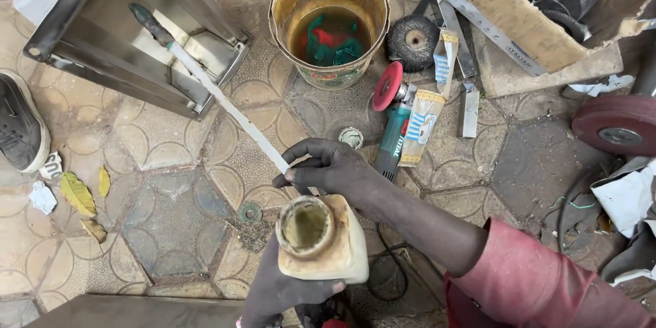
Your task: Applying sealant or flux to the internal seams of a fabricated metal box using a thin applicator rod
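My left hand grips a dirty cream plastic bottle from below, its open mouth facing up. My right hand, in a red sleeve, hovers just above the bottle and pinches the near end of a long thin white stick. The stick runs up and left, and its dark greenish far tip rests on a shiny steel box frame. A small round cap lies on the tiled floor just beyond my right hand.
A yellowed bucket with murky liquid and cloth stands ahead. An angle grinder with red disc, sachets, a wire wheel, and a cardboard box of discs lie right. A shoe is at left.
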